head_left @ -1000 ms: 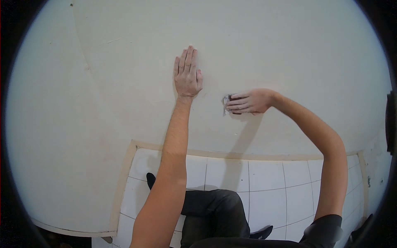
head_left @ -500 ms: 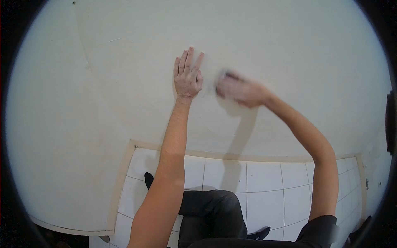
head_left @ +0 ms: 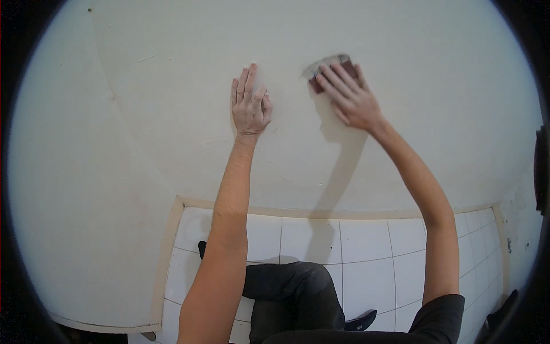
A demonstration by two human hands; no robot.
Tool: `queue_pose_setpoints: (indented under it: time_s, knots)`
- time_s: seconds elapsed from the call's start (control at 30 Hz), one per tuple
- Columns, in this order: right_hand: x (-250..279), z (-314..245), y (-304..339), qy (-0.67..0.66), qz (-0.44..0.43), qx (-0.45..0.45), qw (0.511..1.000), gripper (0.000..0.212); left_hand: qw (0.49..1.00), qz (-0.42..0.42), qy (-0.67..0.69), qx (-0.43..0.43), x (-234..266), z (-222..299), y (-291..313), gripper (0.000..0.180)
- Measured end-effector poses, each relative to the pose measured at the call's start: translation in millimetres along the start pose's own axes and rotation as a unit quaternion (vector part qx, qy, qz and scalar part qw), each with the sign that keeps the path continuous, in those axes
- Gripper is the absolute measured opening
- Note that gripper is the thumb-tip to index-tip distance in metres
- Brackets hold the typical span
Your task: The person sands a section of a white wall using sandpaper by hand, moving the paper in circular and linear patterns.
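Note:
A pale off-white wall (head_left: 389,172) fills most of the view. My left hand (head_left: 250,109) lies against it, palm toward the wall; several fingers stretch upward, while the index finger bends in near the thumb. Nothing shows in that hand, and whitish dust coats its skin. Farther right and slightly higher, my right hand (head_left: 352,100) presses a piece of sandpaper (head_left: 316,85) to the wall. The sheet looks reddish brown with a greyish, dusty upper edge. My fingers lie over its middle and hide part of it.
A beige skirting strip (head_left: 298,213) runs along the wall's foot. Below it are white floor tiles (head_left: 366,243), with my bent leg in dark trousers (head_left: 292,281) over them. Thin scratches mark the wall at upper left. A dark object (head_left: 540,172) stands at the right rim.
My right hand has moved up and slightly right across the wall with the sandpaper. My left hand stays on the wall; its index finger has bent in from a stretched position.

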State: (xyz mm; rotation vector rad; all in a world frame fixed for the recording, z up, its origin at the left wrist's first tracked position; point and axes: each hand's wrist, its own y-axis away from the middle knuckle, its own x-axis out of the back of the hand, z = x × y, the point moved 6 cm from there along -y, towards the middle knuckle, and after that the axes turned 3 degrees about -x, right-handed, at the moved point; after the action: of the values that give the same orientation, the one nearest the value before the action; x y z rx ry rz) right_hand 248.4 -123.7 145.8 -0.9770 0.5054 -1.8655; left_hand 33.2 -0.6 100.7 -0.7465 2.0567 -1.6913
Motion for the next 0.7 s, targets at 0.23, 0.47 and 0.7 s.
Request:
queue_pose_setpoints:
  time_s: [0.23, 0.47, 0.7]
  knots:
    - [-42, -69, 57, -0.175, -0.207, 0.273, 0.923, 0.072, 1.000, 0.006, 0.019, 0.004, -8, 2, 2, 0.025]
    - [29, 22, -41, 0.006, 0.096, -0.123, 0.988, 0.072, 1.000, 0.000, 0.012, 0.011, 2, 2, 0, 0.042]
    - [-57, -85, 61, -0.164, -0.146, 0.330, 0.918, 0.078, 0.998, -0.048, -0.033, 0.032, -4, 7, -1, 0.067]
